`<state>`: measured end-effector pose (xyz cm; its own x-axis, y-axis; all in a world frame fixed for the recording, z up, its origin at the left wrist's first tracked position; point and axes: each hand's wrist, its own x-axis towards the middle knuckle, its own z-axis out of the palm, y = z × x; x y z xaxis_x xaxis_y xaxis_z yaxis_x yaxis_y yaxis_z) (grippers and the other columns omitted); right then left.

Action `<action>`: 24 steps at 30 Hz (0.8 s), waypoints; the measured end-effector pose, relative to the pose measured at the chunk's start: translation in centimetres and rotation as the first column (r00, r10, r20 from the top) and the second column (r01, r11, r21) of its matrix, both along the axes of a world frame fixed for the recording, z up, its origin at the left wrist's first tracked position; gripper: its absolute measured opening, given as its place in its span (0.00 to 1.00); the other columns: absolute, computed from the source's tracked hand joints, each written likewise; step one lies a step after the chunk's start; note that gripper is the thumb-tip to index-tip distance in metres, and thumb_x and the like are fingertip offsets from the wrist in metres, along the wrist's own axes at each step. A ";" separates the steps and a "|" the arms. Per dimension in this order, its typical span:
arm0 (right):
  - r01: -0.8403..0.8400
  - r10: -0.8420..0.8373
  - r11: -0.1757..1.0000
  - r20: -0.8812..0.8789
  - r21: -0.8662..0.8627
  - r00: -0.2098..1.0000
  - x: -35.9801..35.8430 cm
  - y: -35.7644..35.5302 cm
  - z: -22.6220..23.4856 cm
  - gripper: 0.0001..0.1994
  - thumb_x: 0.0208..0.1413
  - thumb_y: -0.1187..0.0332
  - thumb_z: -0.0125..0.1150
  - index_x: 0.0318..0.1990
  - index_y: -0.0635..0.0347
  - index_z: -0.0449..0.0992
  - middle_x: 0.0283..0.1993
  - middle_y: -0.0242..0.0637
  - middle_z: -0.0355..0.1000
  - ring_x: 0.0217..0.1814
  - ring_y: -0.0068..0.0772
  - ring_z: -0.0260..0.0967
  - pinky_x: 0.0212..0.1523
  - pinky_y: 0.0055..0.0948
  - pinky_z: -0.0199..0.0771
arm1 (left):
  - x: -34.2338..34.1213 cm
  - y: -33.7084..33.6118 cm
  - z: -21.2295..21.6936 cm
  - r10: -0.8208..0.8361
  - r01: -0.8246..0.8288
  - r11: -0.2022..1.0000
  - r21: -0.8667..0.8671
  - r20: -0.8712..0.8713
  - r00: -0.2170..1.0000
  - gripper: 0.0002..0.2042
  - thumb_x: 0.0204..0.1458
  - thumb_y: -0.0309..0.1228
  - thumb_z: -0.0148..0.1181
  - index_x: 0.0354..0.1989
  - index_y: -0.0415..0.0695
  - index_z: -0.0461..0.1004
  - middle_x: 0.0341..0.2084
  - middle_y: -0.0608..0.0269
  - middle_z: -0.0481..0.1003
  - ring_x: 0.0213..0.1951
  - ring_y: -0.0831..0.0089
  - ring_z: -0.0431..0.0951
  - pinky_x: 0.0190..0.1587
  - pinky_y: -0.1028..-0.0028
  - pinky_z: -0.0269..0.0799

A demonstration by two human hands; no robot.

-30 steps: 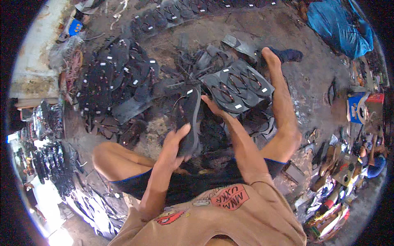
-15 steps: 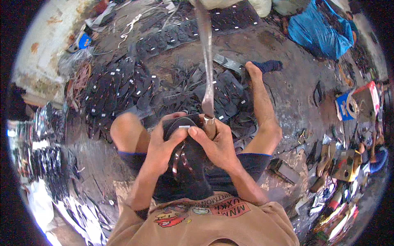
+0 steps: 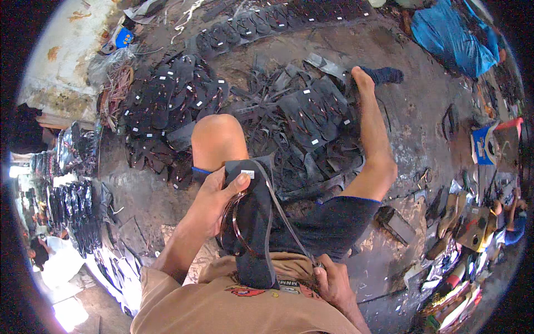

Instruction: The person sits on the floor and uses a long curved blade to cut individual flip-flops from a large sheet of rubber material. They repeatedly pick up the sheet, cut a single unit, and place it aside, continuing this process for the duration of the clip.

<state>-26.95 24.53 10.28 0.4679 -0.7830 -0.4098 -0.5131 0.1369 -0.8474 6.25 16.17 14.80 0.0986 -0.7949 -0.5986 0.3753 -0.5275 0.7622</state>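
My left hand (image 3: 210,201) grips a black flip-flop (image 3: 255,222) near its top end, the thumb pressed beside a small white label. The flip-flop stands lengthwise in front of my shirt, its shiny brown strap bowed out on the left. In my right hand (image 3: 335,284), low at the right, is the handle of a long knife. Its thin grey blade (image 3: 290,224), seen nearly edge-on, slants up to the flip-flop's upper right edge. Whether the blade is cutting into the sole I cannot tell. My fingers hide most of the handle.
Piles of black flip-flops (image 3: 167,103) with white labels lie ahead at left and centre, among dark scraps (image 3: 258,106). A blue plastic sack (image 3: 453,36) is at far right. A dark block (image 3: 396,225) sits right of my knee; mixed clutter (image 3: 453,245) lies beyond.
My right hand has moved down and right with the knife, swinging its blade from pointing away to slanting against the flip-flop. The flip-flop shows more of its length; my left knee has shifted.
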 end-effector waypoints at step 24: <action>0.543 -0.542 0.836 0.280 0.081 0.793 5.5 -22.3 -2.9 0.18 0.77 0.58 0.41 0.57 0.59 0.75 0.28 0.28 0.66 0.27 0.20 0.61 0.30 0.26 0.66 | 1.7 -7.6 1.4 0.363 -0.316 0.869 -0.382 0.057 0.930 0.17 0.61 0.24 0.64 0.58 0.45 0.73 0.48 0.61 0.79 0.47 0.68 0.82 0.51 0.65 0.82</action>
<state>-21.46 2.27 7.36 0.0592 -0.9440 -0.3245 -0.0973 0.3180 -0.9431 7.94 8.55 16.23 0.4552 -0.8567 -0.2426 0.3721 -0.0646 0.9260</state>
